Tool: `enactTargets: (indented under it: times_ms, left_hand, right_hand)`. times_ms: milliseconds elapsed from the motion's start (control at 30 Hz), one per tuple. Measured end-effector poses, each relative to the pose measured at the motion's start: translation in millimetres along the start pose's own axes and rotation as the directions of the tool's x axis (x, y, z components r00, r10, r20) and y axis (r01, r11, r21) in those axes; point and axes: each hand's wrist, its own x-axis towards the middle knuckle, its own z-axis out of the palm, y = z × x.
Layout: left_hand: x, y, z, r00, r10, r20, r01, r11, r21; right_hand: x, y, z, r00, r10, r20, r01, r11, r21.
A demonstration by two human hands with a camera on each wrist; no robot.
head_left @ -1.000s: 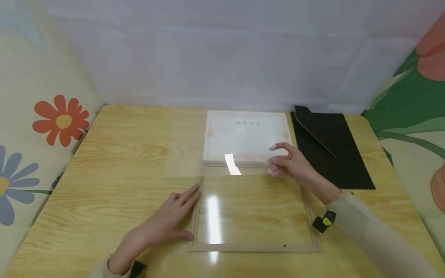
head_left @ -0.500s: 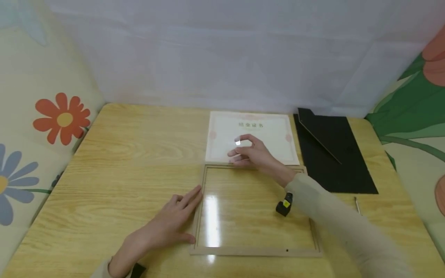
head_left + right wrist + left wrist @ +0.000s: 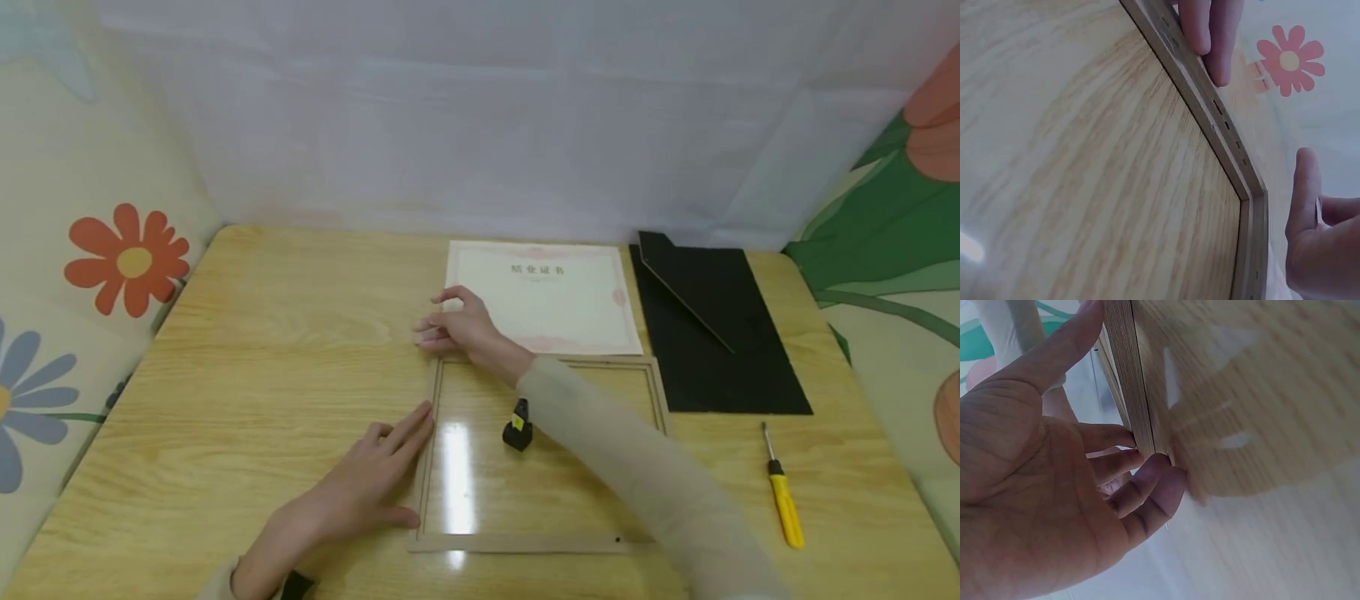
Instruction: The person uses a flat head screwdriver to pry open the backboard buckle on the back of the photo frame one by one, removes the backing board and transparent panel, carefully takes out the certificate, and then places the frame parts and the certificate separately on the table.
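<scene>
A thin wooden picture frame (image 3: 427, 467) lies flat on the table. My left hand (image 3: 360, 475) rests at its left side, fingers extended, with fingertips and thumb touching the frame's outer edge. My right hand (image 3: 461, 325) is above the frame's far left corner, thumb and fingers bent as they pinch a clear sheet (image 3: 375, 312). That sheet is almost invisible, so its outline is hard to make out. Behind the frame lies a printed certificate (image 3: 562, 308), its left edge partly covered by the right hand. The right wrist view shows the slotted inner rim of the frame closely.
A black backing board (image 3: 735, 358) with its stand flap lies at the far right. In front of it is a yellow-handled screwdriver (image 3: 783, 500). A white cloth (image 3: 480, 117) hangs behind the table (image 3: 225, 392), and flower-painted panels (image 3: 127, 258) flank both sides.
My right hand has moved left, from the frame's far right corner to its far left corner, carrying the clear sheet. The certificate and screwdriver are now uncovered. My left hand has stayed put.
</scene>
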Motion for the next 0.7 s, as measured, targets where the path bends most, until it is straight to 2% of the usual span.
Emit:
enactTargets:
  times_ms: [100, 200, 267, 300, 400, 533, 700]
  left_hand:
    - [-0.1, 0.5, -0.2, 1.0, -0.001, -0.008, 0.002, 1.0, 0.011]
    - [-0.2, 0.9, 0.1, 1.0, 0.001, -0.011, -0.001, 1.0, 0.014]
    - [-0.7, 1.0, 0.3, 1.0, -0.001, -0.006, 0.001, 1.0, 0.011]
    - [-1.1, 1.1, 0.3, 1.0, -0.001, -0.004, 0.001, 1.0, 0.009]
    - [-1.3, 0.3, -0.3, 1.0, 0.002, -0.002, -0.002, 1.0, 0.007]
    - [-1.4, -0.6, -0.3, 1.0, 0.005, 0.0, -0.005, 1.0, 0.012]
    - [-1.1, 0.0, 0.9, 1.0, 0.007, 0.0, -0.007, 1.0, 0.01]
  right_hand:
    - [4.4, 0.7, 6.1, 1.0, -0.014, -0.018, 0.014, 0.999, -0.044]
    - [7.8, 1.8, 8.5, 0.998, -0.058, -0.038, 0.052, 0.987, -0.149]
    - [9.6, 2.8, 9.0, 0.994, -0.1, -0.046, 0.085, 0.96, -0.266]
    - [10.6, 3.6, 9.2, 0.991, -0.128, -0.044, 0.106, 0.934, -0.34]
    - [13.8, 5.0, 10.0, 0.976, -0.214, -0.031, 0.163, 0.825, -0.541]
    - [17.9, 7.2, 12.3, 0.956, -0.294, 0.011, 0.209, 0.651, -0.73]
    - [19.3, 7.6, 15.7, 0.954, -0.288, 0.079, 0.2, 0.421, -0.885]
